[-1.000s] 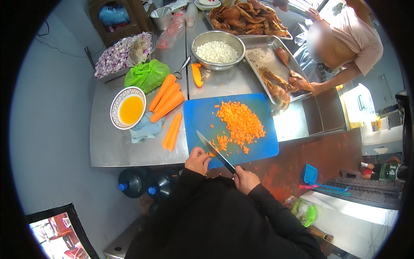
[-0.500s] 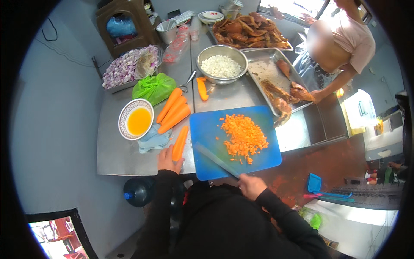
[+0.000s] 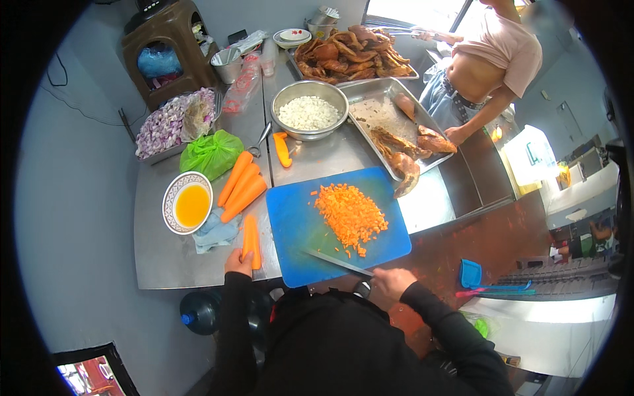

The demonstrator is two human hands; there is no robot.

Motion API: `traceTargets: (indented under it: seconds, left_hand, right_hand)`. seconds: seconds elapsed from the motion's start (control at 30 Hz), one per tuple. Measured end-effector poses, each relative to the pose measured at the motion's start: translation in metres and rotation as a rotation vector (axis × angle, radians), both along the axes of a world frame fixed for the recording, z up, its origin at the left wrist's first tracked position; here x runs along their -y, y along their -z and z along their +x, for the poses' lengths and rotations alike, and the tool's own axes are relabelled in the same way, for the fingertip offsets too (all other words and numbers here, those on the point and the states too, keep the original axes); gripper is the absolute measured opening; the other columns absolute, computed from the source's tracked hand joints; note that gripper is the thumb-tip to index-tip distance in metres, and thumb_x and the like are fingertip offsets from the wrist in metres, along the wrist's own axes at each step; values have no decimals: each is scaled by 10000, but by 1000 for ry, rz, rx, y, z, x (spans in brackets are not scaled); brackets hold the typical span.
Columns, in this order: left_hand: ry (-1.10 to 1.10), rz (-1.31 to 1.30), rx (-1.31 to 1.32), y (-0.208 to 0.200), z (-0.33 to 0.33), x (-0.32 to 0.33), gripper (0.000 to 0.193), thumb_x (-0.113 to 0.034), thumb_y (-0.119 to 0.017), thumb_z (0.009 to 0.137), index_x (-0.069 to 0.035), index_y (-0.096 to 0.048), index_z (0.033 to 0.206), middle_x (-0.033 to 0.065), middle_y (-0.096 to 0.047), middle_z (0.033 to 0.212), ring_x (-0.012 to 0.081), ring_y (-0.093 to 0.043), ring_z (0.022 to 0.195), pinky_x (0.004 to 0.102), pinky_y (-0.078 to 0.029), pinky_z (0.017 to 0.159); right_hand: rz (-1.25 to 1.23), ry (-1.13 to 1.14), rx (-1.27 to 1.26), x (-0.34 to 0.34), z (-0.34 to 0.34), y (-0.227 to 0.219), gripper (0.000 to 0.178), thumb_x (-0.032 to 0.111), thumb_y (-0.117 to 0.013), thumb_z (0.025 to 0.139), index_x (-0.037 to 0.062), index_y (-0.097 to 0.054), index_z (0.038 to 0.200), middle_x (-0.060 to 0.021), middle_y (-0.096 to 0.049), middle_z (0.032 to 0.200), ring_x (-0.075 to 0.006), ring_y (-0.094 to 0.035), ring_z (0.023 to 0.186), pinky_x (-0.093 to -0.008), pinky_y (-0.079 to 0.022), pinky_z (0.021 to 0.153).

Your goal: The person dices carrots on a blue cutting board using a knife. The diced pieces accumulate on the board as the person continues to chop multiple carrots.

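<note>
My left hand [image 3: 238, 263] is closed on the lower end of a carrot [image 3: 251, 239] beside the cutting board; a lengthwise line runs down this carrot. In my right hand [image 3: 393, 282] is the handle of a knife [image 3: 337, 261], its blade low over the near part of the blue cutting board [image 3: 294, 221]. A pile of diced carrot [image 3: 350, 214] lies on the board. Several peeled carrots [image 3: 242, 187] rest to the left, near a light blue cloth [image 3: 216, 232] and a patterned bowl [image 3: 168, 210] of orange liquid.
Behind the board stand a steel bowl [image 3: 339, 124] of chopped white pieces, a peeler [image 3: 257, 149], and a metal tray [image 3: 370, 99] with cooked meat. A green bag [image 3: 211, 154] and chopped purple onions [image 3: 170, 125] sit far left. At right, another person's hand [image 3: 455, 135] touches the tray.
The view has shifted, so the table things appear further left and lower. My left hand still has the carrot, which stands more upright in view. The knife lies flatter across the board's near edge.
</note>
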State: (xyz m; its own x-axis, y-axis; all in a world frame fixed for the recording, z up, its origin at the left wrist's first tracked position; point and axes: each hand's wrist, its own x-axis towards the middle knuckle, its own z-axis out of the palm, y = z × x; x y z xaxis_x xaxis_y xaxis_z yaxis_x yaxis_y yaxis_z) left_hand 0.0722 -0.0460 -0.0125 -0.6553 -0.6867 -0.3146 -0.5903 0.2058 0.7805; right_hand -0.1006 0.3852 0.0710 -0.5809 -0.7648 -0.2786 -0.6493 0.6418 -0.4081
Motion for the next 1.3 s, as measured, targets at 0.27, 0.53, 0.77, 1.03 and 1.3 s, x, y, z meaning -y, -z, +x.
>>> traceTargets:
  seconds: [0.27,0.53,0.77,1.03,1.3]
  left_hand:
    - [109,580,14,-27,-20,-91,350,-300,-698,1004,-25,-670,1219,97,-744,1016,179,-722,745,292,-583,659]
    - [373,-192,-255,-39,-40,-104,586,-219,-879,804,-62,-648,1319,138,-643,1030,228,-712,722,348,-581,673]
    - [359,-130,-63,-16,-79,-121,817,-216,-896,735,-60,-500,1432,171,-609,1107,346,-672,949,430,-563,861]
    - [364,-240,-54,-6,-90,-127,873,-233,-908,705,-64,-498,1457,185,-639,1111,351,-669,993,446,-553,875]
    - [335,-174,-44,-9,-89,-129,891,-225,-926,675,-63,-504,1443,183,-645,1106,362,-653,1037,448,-549,897]
  right_hand:
    - [-151,208,95,6,-32,-21,215,224,-663,946,57,-577,1051,-244,-694,867,-467,-677,858,-540,-542,728]
    - [-50,243,293,35,52,10,421,127,-660,928,23,-526,1313,-292,-679,1062,-483,-665,984,-518,-536,842]
    - [-292,354,256,16,80,8,302,168,-643,965,42,-541,1219,-292,-698,958,-483,-683,864,-538,-547,744]
    - [-256,331,27,52,83,11,287,168,-616,994,50,-522,1238,-258,-699,886,-485,-678,792,-546,-534,679]
    - [3,333,109,78,83,5,303,116,-632,950,18,-526,1216,-257,-683,883,-475,-670,748,-551,-533,643]
